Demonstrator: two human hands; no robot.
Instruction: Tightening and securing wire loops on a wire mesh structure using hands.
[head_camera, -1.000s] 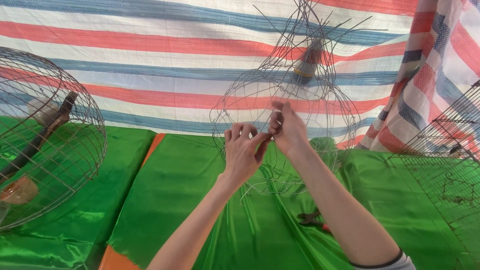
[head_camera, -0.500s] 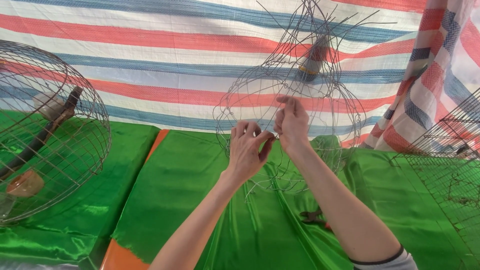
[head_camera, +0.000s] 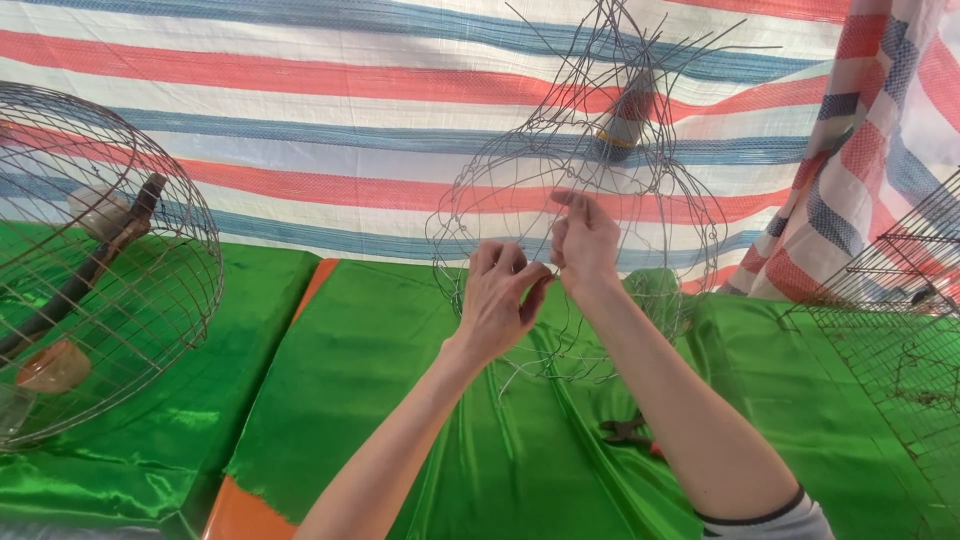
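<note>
Wire frame (head_camera: 575, 200) hangs at centre frame, upper wires loose, lower hoops formed; I judge it half woven. My left hand (head_camera: 497, 300) and right hand (head_camera: 585, 240) pinch its wires. Finished cage (head_camera: 100, 260) at left, pliers (head_camera: 625, 432) below.

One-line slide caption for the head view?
Both hands, left hand and right hand, work an unfinished wire cage above green cloth.

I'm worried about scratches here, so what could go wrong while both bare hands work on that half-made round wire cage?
Loose wire ends stick out at the top of the unfinished round wire cage, so they might scratch the bare right hand or left hand. The thin wires may bend out of shape under the pinch. The small pliers on the green satin cloth could get knocked by a forearm.
</note>
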